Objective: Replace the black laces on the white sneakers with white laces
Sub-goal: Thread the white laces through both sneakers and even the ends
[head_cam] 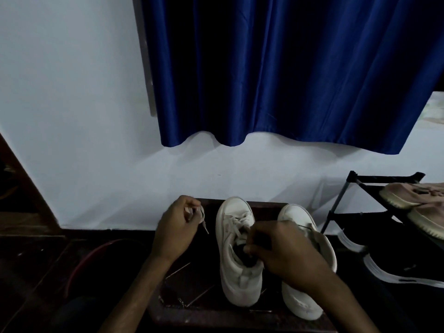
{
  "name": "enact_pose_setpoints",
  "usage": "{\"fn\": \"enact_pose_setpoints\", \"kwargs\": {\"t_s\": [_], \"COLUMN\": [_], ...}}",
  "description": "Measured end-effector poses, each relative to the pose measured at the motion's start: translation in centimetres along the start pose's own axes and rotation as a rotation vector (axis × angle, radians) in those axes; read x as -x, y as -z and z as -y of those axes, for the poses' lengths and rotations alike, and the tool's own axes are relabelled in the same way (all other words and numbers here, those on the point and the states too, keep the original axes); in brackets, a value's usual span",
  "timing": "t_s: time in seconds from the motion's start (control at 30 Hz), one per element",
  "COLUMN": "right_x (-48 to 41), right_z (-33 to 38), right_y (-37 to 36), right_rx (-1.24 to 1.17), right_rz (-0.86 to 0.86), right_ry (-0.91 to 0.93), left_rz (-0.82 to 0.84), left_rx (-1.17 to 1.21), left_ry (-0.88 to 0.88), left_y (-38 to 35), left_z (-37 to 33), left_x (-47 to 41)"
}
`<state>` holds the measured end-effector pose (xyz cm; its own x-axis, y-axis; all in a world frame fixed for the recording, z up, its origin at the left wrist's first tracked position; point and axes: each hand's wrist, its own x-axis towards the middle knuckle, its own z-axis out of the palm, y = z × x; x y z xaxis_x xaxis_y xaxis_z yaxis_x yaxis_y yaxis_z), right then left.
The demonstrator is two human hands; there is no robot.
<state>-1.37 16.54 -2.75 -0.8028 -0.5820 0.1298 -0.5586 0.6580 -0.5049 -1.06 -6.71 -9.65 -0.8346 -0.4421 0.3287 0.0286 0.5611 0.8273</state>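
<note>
Two white sneakers stand side by side on a dark low stool (269, 206), toes toward the wall. The left sneaker (236, 267) carries a white lace (236, 221) threaded across its eyelets. My left hand (176, 230) is raised left of that shoe and grips one white lace end (203, 218), whose tip hangs down. My right hand (281, 248) sits over the opening of the left sneaker and pinches the lace near the top eyelets. It also covers much of the right sneaker (296, 216). No black lace is plainly visible.
A black shoe rack (355, 181) stands at the right with pink-beige shoes (408, 194) on its top shelf and dark shoes with white soles (384, 270) below. A blue curtain (288, 80) hangs on the white wall. A red hoop-like object (96, 253) lies at lower left.
</note>
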Motion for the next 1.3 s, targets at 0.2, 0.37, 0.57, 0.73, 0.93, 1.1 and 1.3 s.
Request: {"fn": "enact_pose_setpoints", "kwargs": {"t_s": [0.2,0.37,0.57,0.73,0.93,1.1,1.3], "right_x": [-0.5,-1.6,-2.0,-3.8,-5.5,-4.1,-2.3], "right_z": [-0.7,-0.9,0.4,2.1,3.5,-2.3,-13.7], "right_y": [-1.3,-3.0,-3.7,-6.3,-7.2,2.2,1.9], "right_rx": [-0.009,0.064,0.137,0.101,0.039,-0.105,-0.453], "right_rz": [-0.206,-0.011,-0.029,-0.07,-0.001,-0.302,-0.316], "right_ry": [-0.002,-0.086,-0.085,0.012,0.102,-0.042,-0.34], "left_rz": [0.352,0.254,0.022,-0.215,-0.116,0.111,0.282], "left_rx": [-0.451,-0.481,-0.361,0.064,0.322,0.421,0.482], "left_ry": [-0.128,-0.218,-0.212,-0.026,-0.026,-0.15,-0.099], "left_y": [-1.4,-3.3,-2.6,-0.2,1.7,0.3,-3.4], "left_z": [3.9,5.9,5.9,3.7,-0.8,-6.2,-8.2], "left_x": [-2.5,-3.4,-3.2,-3.9,-4.1,-2.7,-1.2]}}
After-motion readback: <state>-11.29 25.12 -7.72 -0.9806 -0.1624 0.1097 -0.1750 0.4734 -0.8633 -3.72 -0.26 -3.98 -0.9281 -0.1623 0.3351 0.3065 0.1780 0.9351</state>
